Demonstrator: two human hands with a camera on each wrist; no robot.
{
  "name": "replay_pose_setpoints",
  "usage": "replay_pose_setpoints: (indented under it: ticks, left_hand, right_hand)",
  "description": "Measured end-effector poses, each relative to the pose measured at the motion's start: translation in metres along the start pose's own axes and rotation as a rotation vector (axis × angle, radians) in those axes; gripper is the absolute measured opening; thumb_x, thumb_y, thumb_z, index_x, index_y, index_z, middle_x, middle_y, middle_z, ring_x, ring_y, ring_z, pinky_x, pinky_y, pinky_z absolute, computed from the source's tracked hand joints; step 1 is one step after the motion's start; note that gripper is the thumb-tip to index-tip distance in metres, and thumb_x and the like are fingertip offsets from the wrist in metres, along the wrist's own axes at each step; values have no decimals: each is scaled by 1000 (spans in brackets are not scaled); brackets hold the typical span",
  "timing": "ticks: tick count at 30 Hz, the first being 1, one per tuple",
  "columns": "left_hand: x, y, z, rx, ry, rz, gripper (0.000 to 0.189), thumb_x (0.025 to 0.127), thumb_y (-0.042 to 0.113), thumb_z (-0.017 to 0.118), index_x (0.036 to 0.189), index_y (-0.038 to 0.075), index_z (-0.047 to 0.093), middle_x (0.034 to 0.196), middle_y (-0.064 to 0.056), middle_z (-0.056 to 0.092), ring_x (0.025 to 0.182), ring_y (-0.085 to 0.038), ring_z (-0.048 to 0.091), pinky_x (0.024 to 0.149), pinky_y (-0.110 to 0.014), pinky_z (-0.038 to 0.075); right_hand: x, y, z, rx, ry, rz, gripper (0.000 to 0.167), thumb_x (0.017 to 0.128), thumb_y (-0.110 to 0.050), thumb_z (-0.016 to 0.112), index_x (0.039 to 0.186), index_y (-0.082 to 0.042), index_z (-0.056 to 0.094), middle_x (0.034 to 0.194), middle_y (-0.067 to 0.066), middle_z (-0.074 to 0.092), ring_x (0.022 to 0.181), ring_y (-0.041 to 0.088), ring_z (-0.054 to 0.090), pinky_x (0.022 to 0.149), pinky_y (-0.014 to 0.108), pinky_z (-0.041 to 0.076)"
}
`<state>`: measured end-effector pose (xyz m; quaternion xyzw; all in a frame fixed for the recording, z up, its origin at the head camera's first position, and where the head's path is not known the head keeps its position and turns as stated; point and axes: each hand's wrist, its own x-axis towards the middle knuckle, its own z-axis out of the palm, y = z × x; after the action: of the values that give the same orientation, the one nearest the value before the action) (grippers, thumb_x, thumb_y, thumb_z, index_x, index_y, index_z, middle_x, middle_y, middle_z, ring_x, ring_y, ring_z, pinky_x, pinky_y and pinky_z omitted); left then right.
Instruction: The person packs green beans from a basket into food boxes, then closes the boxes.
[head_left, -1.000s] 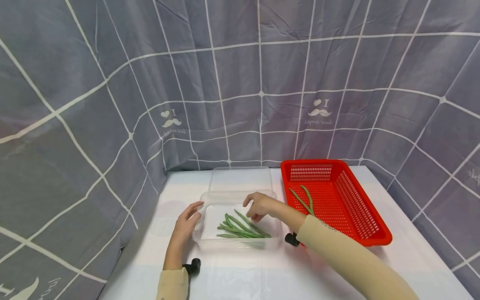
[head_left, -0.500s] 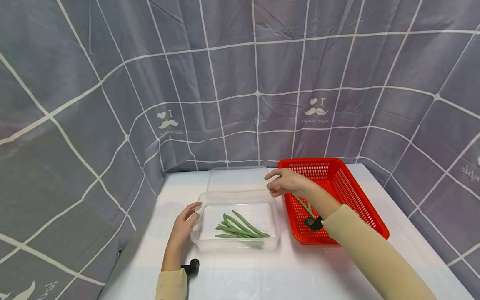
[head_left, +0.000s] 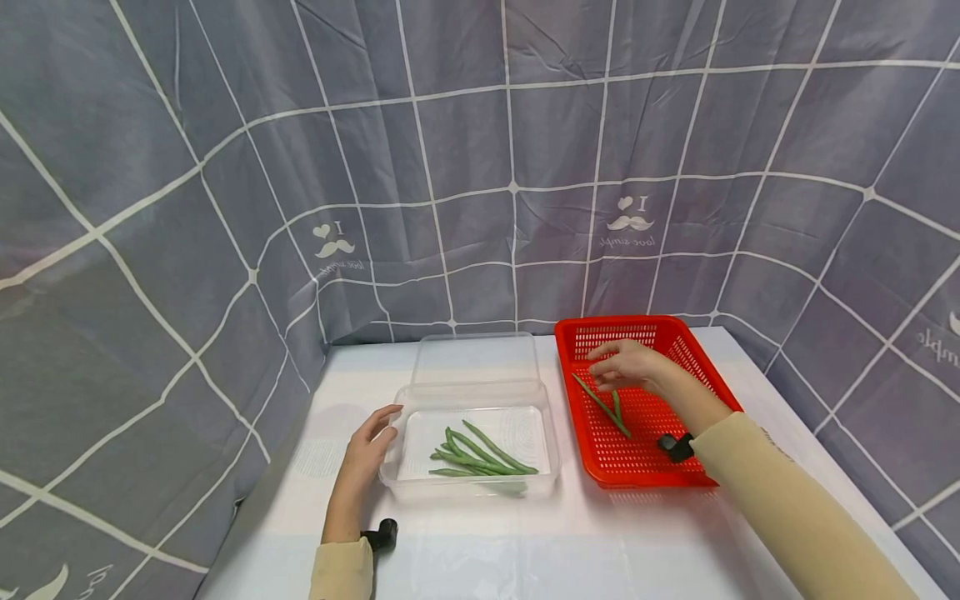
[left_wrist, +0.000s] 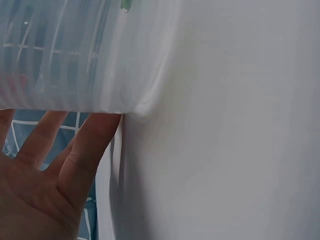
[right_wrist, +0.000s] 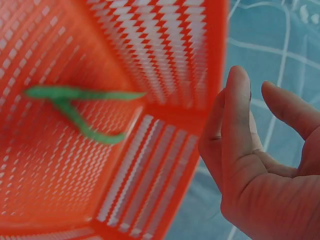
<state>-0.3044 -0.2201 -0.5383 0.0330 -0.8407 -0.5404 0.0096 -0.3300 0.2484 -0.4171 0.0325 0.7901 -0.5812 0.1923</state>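
Several green beans lie in a clear plastic container on the table. My left hand rests its fingertips at the container's left rim; in the left wrist view those fingers touch its wall, spread and fairly straight. Over the red basket hovers my right hand, holding nothing, with the fingers loosely bent and the thumb apart. Below it, two more green beans lie on the basket floor. The right wrist view shows these beans crossing, away from the fingers.
The container's clear lid lies behind it at the back of the white table. A grey curtain with white lines hangs around the back and sides. A black wrist camera sits on the left wrist.
My right hand has moved from over the beans in the container, to the right, and is now above the basket. The left hand has stayed at the container's rim.
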Motion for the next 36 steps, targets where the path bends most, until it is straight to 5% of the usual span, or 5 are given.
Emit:
replay_pose_setpoints:
  ticks: [8, 18, 25, 36]
  left_hand:
    - [-1, 0, -1, 0, -1, 13, 44, 104, 17, 54, 147, 22, 62, 163, -26, 47, 153, -52, 40, 117, -74, 38]
    - [-1, 0, 1, 6, 0, 17, 44, 104, 16, 53, 147, 21, 62, 162, -26, 48, 153, -53, 41, 116, -73, 41]
    - [-2, 1, 0, 4, 3, 17, 44, 103, 16, 54, 146, 21, 62, 162, -27, 48, 151, -52, 43, 115, -73, 42]
    - [-2, -1, -2, 2, -1, 26, 44, 104, 15, 53, 146, 22, 63, 161, -26, 49, 150, -52, 45, 115, -74, 41]
  right_hand:
    - [11, 22, -28, 17, 17, 60, 48, 104, 0, 57, 146, 19, 44, 99, 8, 67, 83, 13, 71, 81, 30, 66]
    - [22, 49, -47, -8, 54, 144, 42, 99, -1, 56, 136, 18, 50, 88, 6, 68, 76, 11, 69, 76, 26, 65]
    - [30, 59, -51, 16, 92, 245, 28, 101, -4, 59, 123, 14, 59, 83, 5, 65, 69, 11, 71, 75, 27, 66]
    - [41, 73, -37, 26, 79, 252, 20, 104, -7, 60, 112, 11, 58, 77, 5, 69, 63, 10, 71, 73, 27, 66]
